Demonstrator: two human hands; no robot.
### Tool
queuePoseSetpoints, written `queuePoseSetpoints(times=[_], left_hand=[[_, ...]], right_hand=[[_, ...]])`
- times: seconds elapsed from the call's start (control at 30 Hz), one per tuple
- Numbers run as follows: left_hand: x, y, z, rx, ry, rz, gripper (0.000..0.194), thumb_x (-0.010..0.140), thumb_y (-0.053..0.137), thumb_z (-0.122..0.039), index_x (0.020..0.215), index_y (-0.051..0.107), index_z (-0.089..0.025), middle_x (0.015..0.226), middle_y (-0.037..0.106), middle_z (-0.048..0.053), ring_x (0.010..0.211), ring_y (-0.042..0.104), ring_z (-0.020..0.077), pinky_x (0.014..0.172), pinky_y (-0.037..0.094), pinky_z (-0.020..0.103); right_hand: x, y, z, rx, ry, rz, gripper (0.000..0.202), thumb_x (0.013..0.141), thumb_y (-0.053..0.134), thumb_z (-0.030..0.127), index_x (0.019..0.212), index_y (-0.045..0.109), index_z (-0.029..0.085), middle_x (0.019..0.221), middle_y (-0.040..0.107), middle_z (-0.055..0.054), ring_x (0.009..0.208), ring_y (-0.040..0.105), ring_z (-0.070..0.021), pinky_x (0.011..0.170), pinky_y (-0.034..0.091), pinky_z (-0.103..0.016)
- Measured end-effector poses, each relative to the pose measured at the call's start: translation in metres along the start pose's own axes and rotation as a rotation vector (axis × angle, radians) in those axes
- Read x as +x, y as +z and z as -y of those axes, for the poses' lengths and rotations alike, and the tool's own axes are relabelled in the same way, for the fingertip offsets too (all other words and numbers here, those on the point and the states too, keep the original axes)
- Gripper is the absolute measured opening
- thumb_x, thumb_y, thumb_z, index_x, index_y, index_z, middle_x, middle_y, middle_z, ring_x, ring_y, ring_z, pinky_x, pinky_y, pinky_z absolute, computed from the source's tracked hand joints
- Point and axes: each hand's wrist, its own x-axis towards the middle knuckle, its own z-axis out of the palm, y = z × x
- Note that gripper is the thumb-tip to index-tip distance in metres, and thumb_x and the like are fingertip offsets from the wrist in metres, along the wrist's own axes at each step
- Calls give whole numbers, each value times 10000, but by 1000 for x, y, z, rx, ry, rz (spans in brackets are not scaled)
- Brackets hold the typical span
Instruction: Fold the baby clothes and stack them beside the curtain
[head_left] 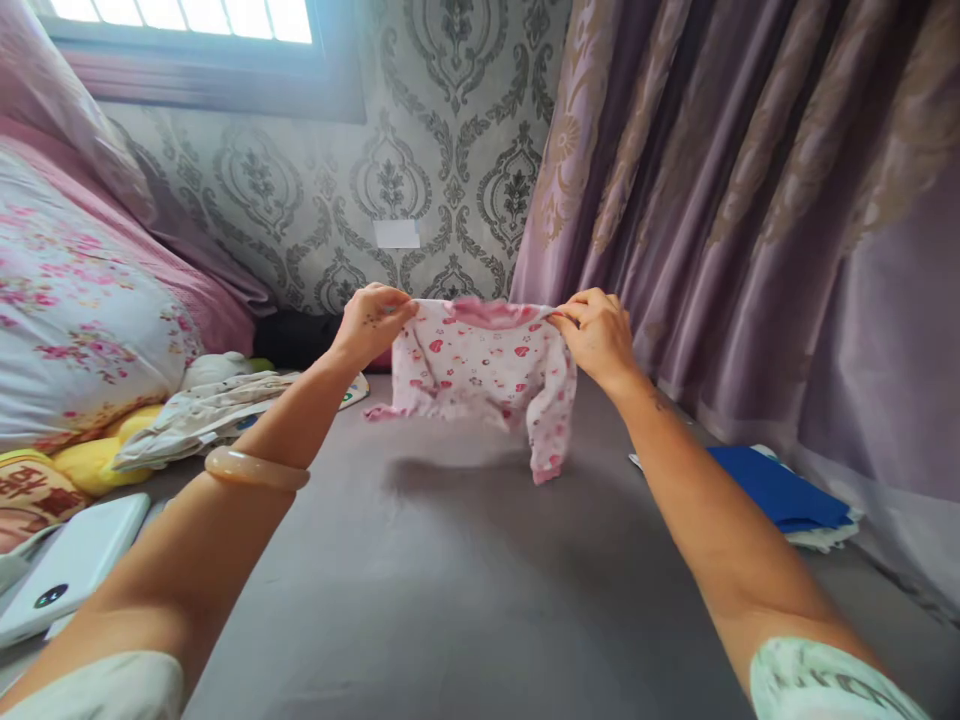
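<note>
A small long-sleeved shirt (480, 360), white with pink hearts and pink collar and cuffs, hangs in the air above the grey bed sheet (465, 600). My left hand (373, 325) pinches it at the left shoulder. At the opposite shoulder, my right hand (598, 335) is closed on the fabric too. The collar runs along the top between both hands, and the sleeves dangle, the right one lower. Under the shirt a soft shadow falls on the sheet.
To the left are a floral pillow (82, 310), a crumpled pale garment (199, 425), yellow plush (97, 460) and a white device (71, 570) resembling a power bank. Folded blue cloth (780, 487) lies at right, near the purple curtain (712, 200). Patterned wallpaper (322, 190) stands behind.
</note>
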Motion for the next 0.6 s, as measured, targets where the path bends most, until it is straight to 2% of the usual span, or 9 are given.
queuePoseSetpoints(times=[0.07, 0.2, 0.33, 0.5, 0.6], left_hand=[[-1, 3, 2, -19, -47, -22, 210, 736, 625, -383, 752, 666, -177, 735, 614, 22, 728, 549, 151, 681, 444, 264], [-4, 10, 6, -64, -116, -56, 186, 770, 593, -361, 791, 635, -181, 662, 557, -5, 651, 514, 136, 594, 417, 238], [-8, 14, 5, -21, -141, -84, 175, 804, 569, -352, 830, 621, -188, 625, 491, -27, 608, 480, 124, 557, 380, 228], [-17, 11, -3, 4, -127, -109, 176, 845, 534, -351, 875, 618, -199, 591, 429, -50, 548, 423, 106, 537, 351, 221], [-26, 3, -14, 81, -74, -139, 202, 866, 522, -362, 912, 635, -201, 610, 444, -48, 548, 416, 105, 557, 365, 227]], right_hand=[[0, 2, 0, 50, 80, -16, 334, 894, 562, 502, 901, 755, 229, 923, 671, -73, 889, 588, -225, 795, 426, -348], [0, 5, 6, 128, 182, 70, 387, 903, 532, 537, 888, 725, 201, 737, 667, -35, 736, 595, -189, 693, 404, -297], [0, 9, 12, 108, 235, 61, 410, 915, 505, 548, 871, 686, 183, 743, 671, -48, 734, 603, -198, 686, 405, -297], [-2, 15, 14, 133, 183, 1, 452, 941, 425, 577, 864, 638, 186, 807, 669, -75, 798, 611, -218, 742, 439, -324], [-10, 13, 16, 140, 86, -103, 454, 968, 360, 562, 890, 615, 195, 869, 661, -81, 863, 604, -219, 783, 451, -336]])
